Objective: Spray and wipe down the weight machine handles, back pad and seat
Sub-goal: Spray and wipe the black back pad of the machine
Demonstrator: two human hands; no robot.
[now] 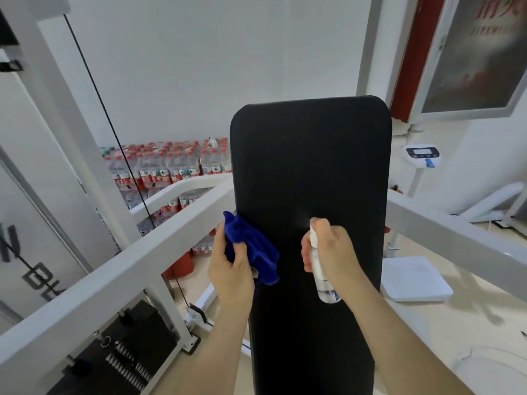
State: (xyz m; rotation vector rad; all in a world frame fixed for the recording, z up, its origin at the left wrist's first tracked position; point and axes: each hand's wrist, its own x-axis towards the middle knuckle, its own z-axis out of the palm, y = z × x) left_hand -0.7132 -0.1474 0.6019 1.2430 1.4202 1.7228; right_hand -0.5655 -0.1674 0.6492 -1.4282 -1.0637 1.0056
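Observation:
The black back pad (310,155) of the weight machine stands upright in the middle of the head view. My left hand (229,269) grips a bunched blue cloth (251,246) at the pad's left edge. My right hand (332,246) holds a small clear spray bottle (322,277) with a white nozzle in front of the pad's lower middle. The index finger rests on top of the nozzle, which points at the pad. The seat and the handles are out of view.
White machine arms (119,269) run diagonally on both sides of the pad. A weight stack (128,357) and a black cable (114,132) are at the left. Packs of water bottles (168,166) line the back wall. A white scale (413,277) lies on the floor at right.

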